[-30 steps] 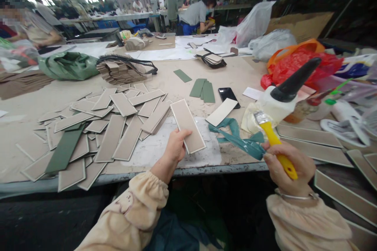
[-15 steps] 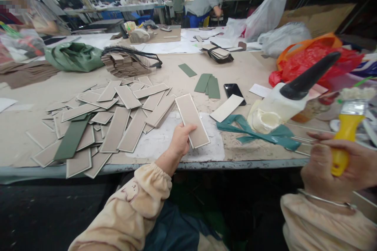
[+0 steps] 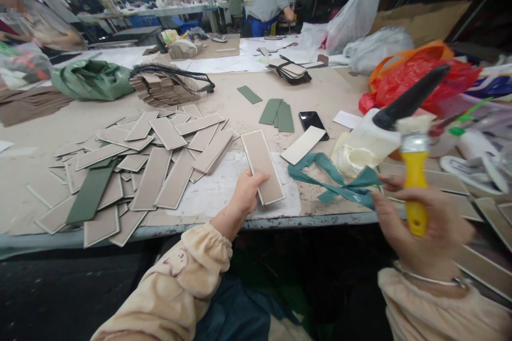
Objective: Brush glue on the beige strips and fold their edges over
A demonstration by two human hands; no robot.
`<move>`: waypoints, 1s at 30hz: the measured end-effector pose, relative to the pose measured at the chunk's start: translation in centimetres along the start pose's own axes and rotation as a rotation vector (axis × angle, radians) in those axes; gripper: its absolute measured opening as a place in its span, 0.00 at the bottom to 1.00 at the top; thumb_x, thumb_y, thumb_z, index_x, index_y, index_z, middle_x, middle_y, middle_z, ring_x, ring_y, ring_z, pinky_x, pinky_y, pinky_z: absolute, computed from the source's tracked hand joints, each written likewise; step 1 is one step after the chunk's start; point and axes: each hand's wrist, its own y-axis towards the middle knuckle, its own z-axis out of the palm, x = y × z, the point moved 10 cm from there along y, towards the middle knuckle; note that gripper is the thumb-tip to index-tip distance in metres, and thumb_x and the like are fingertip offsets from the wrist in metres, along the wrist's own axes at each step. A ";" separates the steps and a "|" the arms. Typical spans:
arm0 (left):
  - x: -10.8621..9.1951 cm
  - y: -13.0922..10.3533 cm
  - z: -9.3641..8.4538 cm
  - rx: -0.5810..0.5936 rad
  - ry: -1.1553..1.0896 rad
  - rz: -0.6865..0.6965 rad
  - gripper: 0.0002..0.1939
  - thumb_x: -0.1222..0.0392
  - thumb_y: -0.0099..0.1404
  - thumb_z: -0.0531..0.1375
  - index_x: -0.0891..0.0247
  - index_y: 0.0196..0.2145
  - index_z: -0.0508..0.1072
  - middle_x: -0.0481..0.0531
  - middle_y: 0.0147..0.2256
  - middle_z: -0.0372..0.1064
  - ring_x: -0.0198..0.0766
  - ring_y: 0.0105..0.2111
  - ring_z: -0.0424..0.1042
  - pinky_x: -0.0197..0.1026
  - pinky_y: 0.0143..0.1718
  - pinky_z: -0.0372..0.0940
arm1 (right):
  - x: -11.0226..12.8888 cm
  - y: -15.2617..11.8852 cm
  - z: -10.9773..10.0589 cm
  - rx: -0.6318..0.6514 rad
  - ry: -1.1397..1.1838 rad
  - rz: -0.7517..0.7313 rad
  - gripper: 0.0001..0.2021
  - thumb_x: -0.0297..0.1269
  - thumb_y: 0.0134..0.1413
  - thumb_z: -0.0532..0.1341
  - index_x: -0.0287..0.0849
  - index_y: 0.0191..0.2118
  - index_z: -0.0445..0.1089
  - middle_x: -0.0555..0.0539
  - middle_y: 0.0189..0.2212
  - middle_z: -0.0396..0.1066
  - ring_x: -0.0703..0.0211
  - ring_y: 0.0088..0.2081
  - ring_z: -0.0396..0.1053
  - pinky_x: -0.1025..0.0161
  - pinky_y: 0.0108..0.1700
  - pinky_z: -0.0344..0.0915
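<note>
My left hand (image 3: 247, 192) pinches the lower left edge of a beige rectangular panel (image 3: 262, 162) with a pale border, held tilted over a white-smeared patch (image 3: 216, 184) of the table. My right hand (image 3: 424, 229), slightly blurred, grips a paintbrush (image 3: 416, 186) by its yellow handle, bristles up. The bristles look coated in something pale. Just left of the brush lies a white plastic container (image 3: 366, 141) with a black handle (image 3: 412, 98) and a cream-crusted opening. A teal cloth strip (image 3: 320, 168) is beside it. Many similar panels (image 3: 152, 178) are heaped left of my left hand.
Green pieces (image 3: 276, 114) and a black phone (image 3: 314, 122) lie behind the held panel, with a pale card (image 3: 303, 145) partly over the phone. Red plastic bags (image 3: 436, 82) sit at right. More panels (image 3: 486, 272) are low at right. A co-worker (image 3: 270, 5) bends over farther back.
My right hand has moved left with the paintbrush, bringing it closer to the held panel. The left hand still holds the panel in nearly the same place. The view has shifted slightly.
</note>
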 end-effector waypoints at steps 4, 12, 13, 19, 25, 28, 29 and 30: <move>0.8 -0.2 0.4 0.032 0.041 -0.033 0.18 0.61 0.43 0.66 0.67 0.35 0.75 0.53 0.31 0.75 0.41 0.30 0.71 0.43 0.35 0.67 | 3.1 -2.0 6.3 0.358 0.112 -0.260 0.10 0.39 0.50 0.67 0.46 0.35 0.65 0.45 0.40 0.75 0.51 0.42 0.74 0.53 0.47 0.69; 0.2 -0.2 0.3 0.027 0.036 0.000 0.18 0.61 0.44 0.66 0.67 0.35 0.75 0.52 0.31 0.75 0.39 0.28 0.71 0.40 0.32 0.66 | 4.5 -4.0 12.5 0.490 0.044 -0.334 0.04 0.35 0.58 0.61 0.45 0.36 0.64 0.46 0.37 0.75 0.54 0.37 0.73 0.52 0.52 0.65; 0.2 -0.2 0.3 0.029 0.039 -0.003 0.18 0.61 0.44 0.66 0.67 0.36 0.75 0.52 0.31 0.75 0.38 0.28 0.71 0.40 0.32 0.66 | 4.6 -4.1 13.1 0.505 0.024 -0.342 0.02 0.34 0.58 0.60 0.45 0.36 0.64 0.46 0.35 0.75 0.55 0.36 0.73 0.52 0.52 0.65; 0.5 -0.6 0.6 0.046 0.030 -0.048 0.18 0.61 0.43 0.67 0.66 0.36 0.75 0.51 0.30 0.75 0.38 0.28 0.71 0.40 0.31 0.66 | 3.6 -4.8 15.9 0.613 -0.131 -0.282 0.03 0.31 0.57 0.56 0.44 0.33 0.66 0.48 0.26 0.72 0.55 0.30 0.70 0.61 0.34 0.63; 1.1 -0.6 0.8 0.047 0.029 -0.073 0.19 0.61 0.42 0.68 0.67 0.35 0.76 0.53 0.30 0.75 0.40 0.28 0.72 0.41 0.33 0.66 | 2.9 -3.4 13.9 0.466 0.044 -0.122 0.04 0.34 0.57 0.57 0.45 0.32 0.66 0.50 0.27 0.71 0.59 0.29 0.70 0.64 0.33 0.62; 1.8 -0.9 1.3 0.072 0.041 -0.098 0.19 0.61 0.42 0.68 0.68 0.35 0.76 0.54 0.30 0.76 0.42 0.29 0.72 0.42 0.34 0.67 | 1.7 -2.5 12.3 0.326 0.144 0.096 0.06 0.40 0.56 0.61 0.45 0.32 0.65 0.51 0.30 0.72 0.60 0.29 0.70 0.64 0.32 0.64; 2.1 -1.1 1.6 0.087 0.044 -0.109 0.20 0.61 0.42 0.68 0.68 0.35 0.76 0.55 0.31 0.76 0.42 0.30 0.73 0.43 0.34 0.67 | 1.5 -2.5 12.2 0.302 0.184 0.145 0.08 0.41 0.55 0.62 0.45 0.33 0.64 0.50 0.31 0.73 0.59 0.30 0.71 0.64 0.33 0.65; 2.4 -1.2 1.8 0.104 0.046 -0.120 0.20 0.61 0.42 0.68 0.68 0.36 0.76 0.55 0.31 0.76 0.42 0.30 0.73 0.43 0.35 0.67 | 1.5 -2.5 12.2 0.287 0.228 0.176 0.08 0.41 0.54 0.63 0.46 0.33 0.64 0.50 0.32 0.73 0.58 0.32 0.72 0.64 0.35 0.66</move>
